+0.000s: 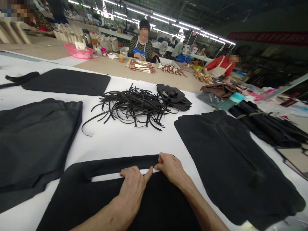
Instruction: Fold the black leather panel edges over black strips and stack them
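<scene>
A black leather-like panel (166,199) with a long narrow slot along its far edge lies right in front of me. White shows through the slot. My left hand (133,184) rests on the panel with its fingertips at the slot's near edge, thumb stretched toward the right. At the slot's right end, my right hand (172,168) pinches the panel's narrow far band (125,163) between thumb and bent fingers. Beyond the panel sits a tangled heap of thin black strips (134,106), apart from both hands.
Folded black sheets (36,138) lie at left, and a stack of black panels (231,163) at right. Farther back are a black panel (67,81), crumpled black pieces (174,97), a teal-lidded container (232,101) and a pink basket (79,52). A person (141,45) works across the table.
</scene>
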`<state>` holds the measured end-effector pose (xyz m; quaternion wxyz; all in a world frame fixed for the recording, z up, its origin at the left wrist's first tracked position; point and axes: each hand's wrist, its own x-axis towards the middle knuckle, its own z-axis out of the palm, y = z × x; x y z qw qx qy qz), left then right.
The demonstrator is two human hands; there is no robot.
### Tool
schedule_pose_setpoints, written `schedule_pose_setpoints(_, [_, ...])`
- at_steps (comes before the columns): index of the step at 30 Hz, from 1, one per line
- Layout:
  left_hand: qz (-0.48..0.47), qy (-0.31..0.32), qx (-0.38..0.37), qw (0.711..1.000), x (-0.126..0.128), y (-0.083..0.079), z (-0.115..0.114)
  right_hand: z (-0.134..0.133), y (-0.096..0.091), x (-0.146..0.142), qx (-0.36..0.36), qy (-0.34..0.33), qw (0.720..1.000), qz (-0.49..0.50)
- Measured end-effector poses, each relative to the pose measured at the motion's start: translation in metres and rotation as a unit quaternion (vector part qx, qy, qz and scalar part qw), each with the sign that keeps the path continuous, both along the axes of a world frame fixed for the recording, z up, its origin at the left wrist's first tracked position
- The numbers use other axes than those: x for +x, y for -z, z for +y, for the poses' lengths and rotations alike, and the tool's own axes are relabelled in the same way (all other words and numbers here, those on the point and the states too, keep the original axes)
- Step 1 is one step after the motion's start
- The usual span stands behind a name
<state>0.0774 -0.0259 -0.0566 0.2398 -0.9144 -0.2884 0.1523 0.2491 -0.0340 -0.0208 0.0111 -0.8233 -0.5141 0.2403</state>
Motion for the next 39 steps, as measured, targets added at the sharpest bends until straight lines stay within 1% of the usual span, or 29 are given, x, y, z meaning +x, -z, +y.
schedule_pose_setpoints(2, [0.014, 0.027, 0.050, 0.998, -0.001, 0.009, -0.003, -0.002, 0.000, 0.006, 0.001, 0.005, 1.000, 0.012])
schedule_pose_setpoints(5, [0.021, 0.036, 0.077, 0.996, -0.002, 0.018, -0.004, -0.006, 0.001, 0.015, 0.000, 0.023, 0.999, 0.027])
schedule_pose_setpoints(8, [0.013, 0.029, 0.062, 0.998, -0.001, 0.023, -0.002, -0.010, 0.000, 0.024, 0.008, 0.039, 0.999, 0.037])
schedule_pose_setpoints(11, [-0.021, 0.025, 0.032, 0.999, 0.001, 0.027, -0.002, -0.013, -0.004, 0.027, 0.032, 0.050, 0.997, 0.043])
schedule_pose_setpoints(14, [-0.033, 0.019, 0.027, 0.999, 0.003, 0.025, -0.004, -0.013, -0.007, 0.021, 0.050, 0.038, 0.996, 0.064])
schedule_pose_setpoints(18, [0.003, 0.005, 0.042, 0.999, 0.006, 0.015, -0.006, -0.011, -0.001, 0.009, 0.056, 0.017, 0.996, 0.067])
schedule_pose_setpoints(22, [0.010, -0.008, 0.021, 1.000, 0.005, 0.007, -0.006, -0.011, 0.002, 0.012, 0.062, 0.023, 0.997, 0.043])
schedule_pose_setpoints(24, [-0.012, -0.006, 0.000, 1.000, 0.003, 0.000, -0.005, -0.016, -0.003, 0.018, 0.075, 0.032, 0.996, 0.029])
schedule_pose_setpoints(26, [-0.053, 0.000, -0.046, 0.998, 0.002, -0.010, -0.002, -0.024, -0.009, 0.021, 0.102, 0.045, 0.994, 0.019])
schedule_pose_setpoints(29, [-0.141, 0.026, -0.117, 0.983, 0.006, -0.027, 0.005, -0.043, -0.010, 0.018, 0.186, 0.036, 0.982, 0.015])
schedule_pose_setpoints(31, [-0.187, 0.068, -0.159, 0.967, 0.013, -0.033, 0.009, -0.059, -0.002, 0.010, 0.253, -0.004, 0.967, 0.000])
schedule_pose_setpoints(33, [-0.203, 0.117, -0.226, 0.946, 0.020, -0.032, 0.012, -0.074, 0.011, 0.001, 0.306, -0.062, 0.949, -0.044])
schedule_pose_setpoints(35, [-0.194, 0.141, -0.296, 0.925, 0.026, -0.025, 0.015, -0.086, 0.026, -0.006, 0.333, -0.119, 0.930, -0.104])
schedule_pose_setpoints(37, [-0.194, 0.136, -0.320, 0.917, 0.030, -0.016, 0.018, -0.095, 0.038, -0.010, 0.341, -0.157, 0.913, -0.158])
schedule_pose_setpoints(39, [-0.202, 0.136, -0.314, 0.918, 0.032, -0.008, 0.020, -0.102, 0.046, -0.009, 0.341, -0.180, 0.902, -0.197])
